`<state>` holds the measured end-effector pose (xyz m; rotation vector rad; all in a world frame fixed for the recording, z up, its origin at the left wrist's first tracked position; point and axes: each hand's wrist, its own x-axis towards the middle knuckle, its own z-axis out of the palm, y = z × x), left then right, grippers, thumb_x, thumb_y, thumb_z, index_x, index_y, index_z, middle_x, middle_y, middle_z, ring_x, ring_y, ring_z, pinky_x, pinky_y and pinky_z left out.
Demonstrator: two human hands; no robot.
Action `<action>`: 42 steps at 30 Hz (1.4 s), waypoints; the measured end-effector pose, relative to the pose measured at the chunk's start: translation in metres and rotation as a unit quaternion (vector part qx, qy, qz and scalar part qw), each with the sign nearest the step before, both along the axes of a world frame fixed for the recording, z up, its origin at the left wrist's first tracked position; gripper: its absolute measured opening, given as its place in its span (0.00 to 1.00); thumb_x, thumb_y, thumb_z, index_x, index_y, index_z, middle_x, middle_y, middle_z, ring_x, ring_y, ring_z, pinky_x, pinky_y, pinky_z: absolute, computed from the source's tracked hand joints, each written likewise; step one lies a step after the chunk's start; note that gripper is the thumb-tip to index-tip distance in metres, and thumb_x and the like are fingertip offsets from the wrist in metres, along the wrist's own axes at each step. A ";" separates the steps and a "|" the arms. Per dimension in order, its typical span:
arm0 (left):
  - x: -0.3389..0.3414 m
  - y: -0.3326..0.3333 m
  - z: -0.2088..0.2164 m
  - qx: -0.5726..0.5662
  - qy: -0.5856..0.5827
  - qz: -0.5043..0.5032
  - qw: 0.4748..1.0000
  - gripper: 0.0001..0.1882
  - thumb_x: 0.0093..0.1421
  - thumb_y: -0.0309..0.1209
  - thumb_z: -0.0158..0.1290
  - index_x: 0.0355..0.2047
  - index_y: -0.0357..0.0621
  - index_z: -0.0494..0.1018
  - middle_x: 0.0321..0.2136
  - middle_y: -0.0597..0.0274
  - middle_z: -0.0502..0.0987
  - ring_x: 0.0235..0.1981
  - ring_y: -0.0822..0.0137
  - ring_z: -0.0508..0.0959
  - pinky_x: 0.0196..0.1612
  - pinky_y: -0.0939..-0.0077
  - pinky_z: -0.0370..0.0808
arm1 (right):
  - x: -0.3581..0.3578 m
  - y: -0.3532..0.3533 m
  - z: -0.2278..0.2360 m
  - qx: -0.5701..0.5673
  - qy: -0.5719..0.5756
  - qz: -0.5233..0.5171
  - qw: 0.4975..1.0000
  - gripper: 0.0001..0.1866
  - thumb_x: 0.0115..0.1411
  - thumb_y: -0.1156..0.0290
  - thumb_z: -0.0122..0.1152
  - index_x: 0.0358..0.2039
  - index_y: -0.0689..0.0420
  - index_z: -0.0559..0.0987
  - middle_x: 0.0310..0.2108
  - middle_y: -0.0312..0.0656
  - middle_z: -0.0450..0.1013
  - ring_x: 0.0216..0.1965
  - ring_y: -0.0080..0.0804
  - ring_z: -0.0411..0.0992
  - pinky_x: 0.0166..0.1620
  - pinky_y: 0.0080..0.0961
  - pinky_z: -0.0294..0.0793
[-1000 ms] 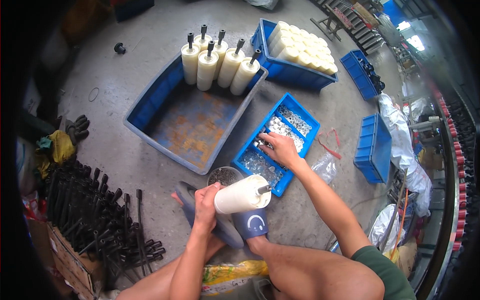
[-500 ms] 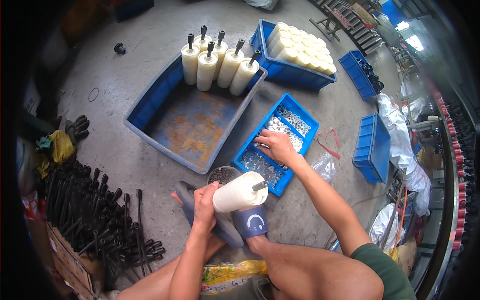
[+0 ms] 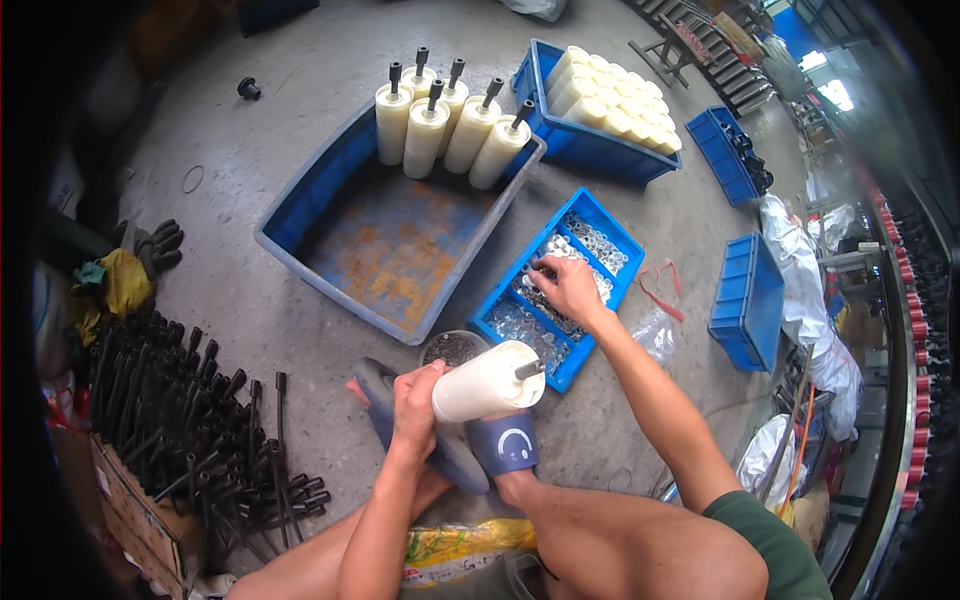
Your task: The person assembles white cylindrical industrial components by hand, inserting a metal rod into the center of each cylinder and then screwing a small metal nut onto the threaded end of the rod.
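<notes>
My left hand (image 3: 414,408) is wrapped round the lower part of a cream-coloured cylindrical roller (image 3: 480,385), tilted up to the right with a dark shaft end poking from its top. Over a blue divided tray (image 3: 558,378) reaches my right hand (image 3: 570,290), fingers bent and drawn together above the small parts. A tiny piece may be at its fingertips, too small to name. Around it the tray's compartments hold pale rings (image 3: 597,247), dark metal parts, and clear small pieces (image 3: 520,330). A round bowl of small dark metal parts (image 3: 452,348) sits just left of the roller.
Several rollers with black shaft ends (image 3: 425,142) stand in the far end of a large rust-stained blue bin (image 3: 365,245). Behind it, another blue bin (image 3: 600,150) is packed with cream rollers. Black rods (image 3: 200,440) are heaped at left. Sandalled feet (image 3: 502,442) are below the roller.
My right hand has shifted slightly within the tray and lifted a little, its fingers drawn closer together. The left hand still holds the roller; the whole view has shifted slightly.
</notes>
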<state>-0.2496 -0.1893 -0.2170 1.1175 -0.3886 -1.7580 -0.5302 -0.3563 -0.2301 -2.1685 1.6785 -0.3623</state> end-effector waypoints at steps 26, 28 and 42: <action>0.005 -0.004 0.036 -0.018 -0.066 0.011 0.998 0.21 0.69 0.38 0.47 0.31 0.31 0.80 0.25 0.59 0.81 0.24 0.72 0.77 0.31 0.78 0.72 | 0.023 0.091 0.186 0.147 -0.405 0.091 0.898 0.13 0.54 0.80 0.70 0.42 0.62 0.84 0.39 0.41 0.78 0.38 0.23 0.74 0.36 0.17 0.72; 0.007 -0.005 0.041 -0.044 -0.111 0.001 0.993 0.21 0.68 0.37 0.47 0.30 0.31 0.80 0.25 0.60 0.81 0.24 0.72 0.76 0.31 0.78 0.71 | 0.026 0.092 0.191 0.097 -0.364 0.127 0.917 0.14 0.53 0.80 0.71 0.42 0.61 0.84 0.38 0.41 0.79 0.37 0.24 0.75 0.34 0.17 0.73; 0.031 -0.008 0.051 -0.127 -0.325 0.095 0.932 0.15 0.65 0.31 0.51 0.29 0.30 0.79 0.22 0.63 0.79 0.27 0.74 0.74 0.33 0.76 0.71 | 0.044 0.101 0.207 -0.071 -0.165 0.217 0.960 0.17 0.49 0.78 0.74 0.41 0.61 0.82 0.35 0.45 0.77 0.32 0.41 0.77 0.33 0.30 0.77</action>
